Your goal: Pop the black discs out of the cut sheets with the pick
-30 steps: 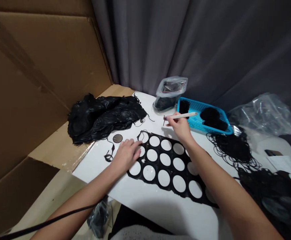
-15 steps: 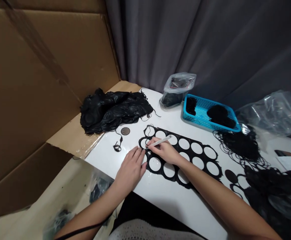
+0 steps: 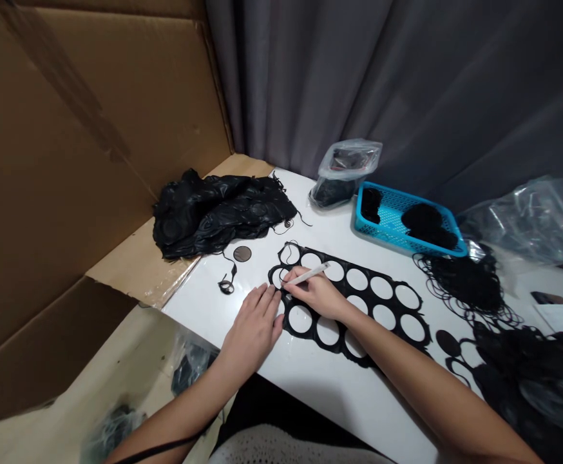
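Note:
A black sheet punched with round holes (image 3: 359,299) lies flat on the white table (image 3: 310,380). My right hand (image 3: 316,293) is closed round a thin white stick tool (image 3: 310,273), whose tip rests on the sheet's left end near a hole. My left hand (image 3: 254,328) lies flat with fingers stretched, pressing the sheet's left edge beside the tool tip. A loose black disc (image 3: 242,253) and a small black ring scrap (image 3: 227,283) lie just left of the sheet.
A crumpled black pile (image 3: 214,209) sits at the table's back left against a cardboard wall (image 3: 78,148). A clear bag (image 3: 343,171) and a blue basket (image 3: 402,222) stand behind. Black rings (image 3: 460,283) and more black sheets (image 3: 533,380) fill the right.
My right hand came back from near the blue basket with the white tool and set its tip on the sheet's left end. My left hand stays on the sheet's left edge.

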